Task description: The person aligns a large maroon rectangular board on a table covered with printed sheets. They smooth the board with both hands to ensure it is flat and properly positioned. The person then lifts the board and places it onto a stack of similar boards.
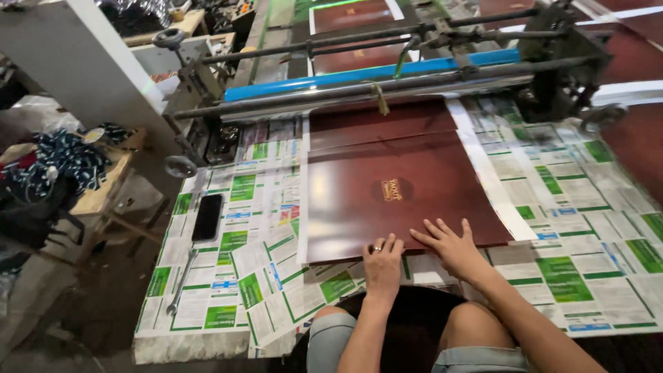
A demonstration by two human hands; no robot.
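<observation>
I see two bare forearms, no sleeves. My left hand [382,266] wears a ring on one finger; my right hand [452,247] wears nothing. Light denim shorts [331,342] with rolled cuffs cover my thighs, knees bare.

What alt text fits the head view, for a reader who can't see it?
Both hands, left hand and right hand, press flat on the near edge of a glossy maroon sheet emerging from a roller machine. The newspaper-covered table also holds a black phone and a wrench.
</observation>
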